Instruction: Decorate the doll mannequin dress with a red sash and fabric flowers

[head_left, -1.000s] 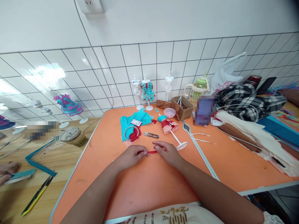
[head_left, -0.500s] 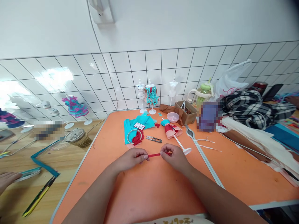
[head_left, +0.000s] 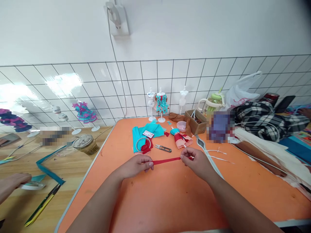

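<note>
A narrow red fabric strip [head_left: 167, 160] is stretched between my two hands, just above the orange table. My left hand [head_left: 139, 165] pinches one end between thumb and fingers. At the other end my right hand [head_left: 195, 160] grips it the same way. Beyond the strip lie small thread snips [head_left: 163, 148]. Behind my left hand rests turquoise cloth [head_left: 138, 136] with a ring [head_left: 136, 145] and red fabric on it. Near my right hand, a small dress form in a turquoise and red dress [head_left: 179, 138] lies on its side.
Dress forms [head_left: 161, 106] stand along the tiled wall, near a cardboard box [head_left: 196, 122] and a pink bowl [head_left: 181, 126]. A jar [head_left: 85, 144] and a yellow cutter [head_left: 41, 210] are on the wooden table at left, where another person's hand [head_left: 14, 184] holds a white ring.
My hands have moved apart, the right one shifting rightward, so a longer length of red strip shows between them. The view has turned slightly left and up.
</note>
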Motion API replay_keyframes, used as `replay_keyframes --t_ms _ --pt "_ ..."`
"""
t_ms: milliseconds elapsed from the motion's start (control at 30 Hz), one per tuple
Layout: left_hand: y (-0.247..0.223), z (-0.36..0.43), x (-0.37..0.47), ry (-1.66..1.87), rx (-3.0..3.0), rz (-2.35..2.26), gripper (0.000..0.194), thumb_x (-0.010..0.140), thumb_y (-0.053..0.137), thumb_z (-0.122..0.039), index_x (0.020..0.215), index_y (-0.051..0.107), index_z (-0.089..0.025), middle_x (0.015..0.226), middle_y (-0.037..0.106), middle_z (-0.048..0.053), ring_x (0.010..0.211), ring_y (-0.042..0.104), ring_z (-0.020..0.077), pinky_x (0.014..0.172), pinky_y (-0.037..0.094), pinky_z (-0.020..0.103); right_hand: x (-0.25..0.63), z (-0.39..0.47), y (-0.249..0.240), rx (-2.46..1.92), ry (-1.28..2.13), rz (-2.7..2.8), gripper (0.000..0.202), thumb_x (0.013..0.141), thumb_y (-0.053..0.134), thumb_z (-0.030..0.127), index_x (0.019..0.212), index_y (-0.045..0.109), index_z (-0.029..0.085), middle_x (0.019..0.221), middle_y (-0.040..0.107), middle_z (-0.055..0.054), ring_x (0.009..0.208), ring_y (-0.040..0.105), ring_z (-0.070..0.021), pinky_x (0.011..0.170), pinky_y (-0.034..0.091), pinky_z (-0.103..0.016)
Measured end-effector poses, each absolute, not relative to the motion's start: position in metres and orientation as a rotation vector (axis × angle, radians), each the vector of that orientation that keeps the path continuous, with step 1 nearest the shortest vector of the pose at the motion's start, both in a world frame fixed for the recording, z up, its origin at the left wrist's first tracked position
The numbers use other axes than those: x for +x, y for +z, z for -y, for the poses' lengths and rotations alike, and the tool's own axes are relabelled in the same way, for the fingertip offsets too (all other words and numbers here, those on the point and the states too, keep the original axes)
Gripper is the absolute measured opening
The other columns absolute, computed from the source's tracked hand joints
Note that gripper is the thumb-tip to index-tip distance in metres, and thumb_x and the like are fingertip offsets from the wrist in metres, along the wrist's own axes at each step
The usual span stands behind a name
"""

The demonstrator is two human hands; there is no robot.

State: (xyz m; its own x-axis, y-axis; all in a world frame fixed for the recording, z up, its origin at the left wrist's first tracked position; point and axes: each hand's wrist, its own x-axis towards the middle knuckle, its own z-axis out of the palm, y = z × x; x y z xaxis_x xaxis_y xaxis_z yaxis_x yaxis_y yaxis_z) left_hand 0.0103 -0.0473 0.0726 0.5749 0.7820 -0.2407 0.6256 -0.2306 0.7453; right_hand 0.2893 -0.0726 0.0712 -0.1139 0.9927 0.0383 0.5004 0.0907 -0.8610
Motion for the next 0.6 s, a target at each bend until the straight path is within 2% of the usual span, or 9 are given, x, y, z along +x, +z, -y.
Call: replay_keyframes --t_ms 67,133,200,367,500,567,600 --pt "0.078 0.052 0.015 0.209 1.944 -1.134 0.04 0.088 0.038 -0.048 0.08 0.064 -0.019 0.071 0.058 0.001 0.074 0.053 0.0151 0.064 0.041 0.022 0.288 0.078 0.078 -1.476 0.751 1.819 0.023 0.078 0.051 0.033 0.094 0.064 0.022 0.096 0.065 -0.007 0.093 0.058 -0.0238 0.075 0.048 -0.035" --pt "0.085 0.059 0.023 0.185 1.965 -1.161 0.035 0.089 0.039 -0.043 0.081 0.063 -0.019 0.073 0.059 0.001 0.07 0.053 0.0141 0.06 0.04 0.021 0.281 0.085 0.085 -1.386 0.59 1.963 0.043 0.08 0.051 0.034 0.121 0.055 0.025 0.123 0.056 -0.008 0.118 0.046 -0.027 0.092 0.042 -0.042" --pt "0.095 0.065 0.032 0.17 2.023 -1.175 0.03 0.088 0.04 -0.037 0.082 0.064 -0.02 0.076 0.061 0.0 0.072 0.054 0.0139 0.059 0.039 0.021 0.271 0.09 0.094 -1.243 0.598 2.133 0.053 0.083 0.05 0.039 0.134 0.044 0.027 0.135 0.048 -0.007 0.128 0.036 -0.0264 0.102 0.034 -0.045" --pt "0.119 0.077 0.049 0.136 2.191 -1.135 0.025 0.087 0.041 -0.029 0.082 0.064 -0.021 0.081 0.064 0.0 0.074 0.055 0.0132 0.065 0.039 0.022 0.282 0.1 0.122 -1.181 0.723 2.292 0.061 0.08 0.052 0.058 0.131 0.051 0.024 0.134 0.051 -0.007 0.128 0.038 -0.0281 0.107 0.028 -0.046" --pt "0.131 0.082 0.059 0.046 2.299 -1.186 0.024 0.084 0.041 -0.021 0.077 0.064 -0.021 0.076 0.066 -0.002 0.07 0.055 0.0128 0.062 0.037 0.022 0.326 0.112 0.136 -1.191 0.907 2.393 0.061 0.079 0.055 0.058 0.133 0.046 0.033 0.139 0.046 -0.003 0.13 0.036 -0.0289 0.104 0.033 -0.043" --pt "0.135 0.083 0.069 -0.006 2.315 -1.171 0.023 0.083 0.042 -0.019 0.078 0.064 -0.022 0.078 0.067 -0.002 0.069 0.056 0.0125 0.059 0.035 0.022 0.334 0.116 0.135 -1.226 0.923 2.324 0.063 0.079 0.056 0.056 0.136 0.042 0.032 0.14 0.044 -0.004 0.129 0.038 -0.0286 0.103 0.034 -0.041" --pt "0.137 0.082 0.075 -0.022 2.33 -1.155 0.023 0.082 0.042 -0.019 0.078 0.065 -0.022 0.078 0.068 -0.002 0.068 0.057 0.0125 0.057 0.035 0.022 0.332 0.116 0.131 -1.223 0.925 2.29 0.061 0.078 0.057 0.055 0.134 0.046 0.031 0.137 0.047 -0.004 0.126 0.041 -0.0284 0.104 0.033 -0.042"
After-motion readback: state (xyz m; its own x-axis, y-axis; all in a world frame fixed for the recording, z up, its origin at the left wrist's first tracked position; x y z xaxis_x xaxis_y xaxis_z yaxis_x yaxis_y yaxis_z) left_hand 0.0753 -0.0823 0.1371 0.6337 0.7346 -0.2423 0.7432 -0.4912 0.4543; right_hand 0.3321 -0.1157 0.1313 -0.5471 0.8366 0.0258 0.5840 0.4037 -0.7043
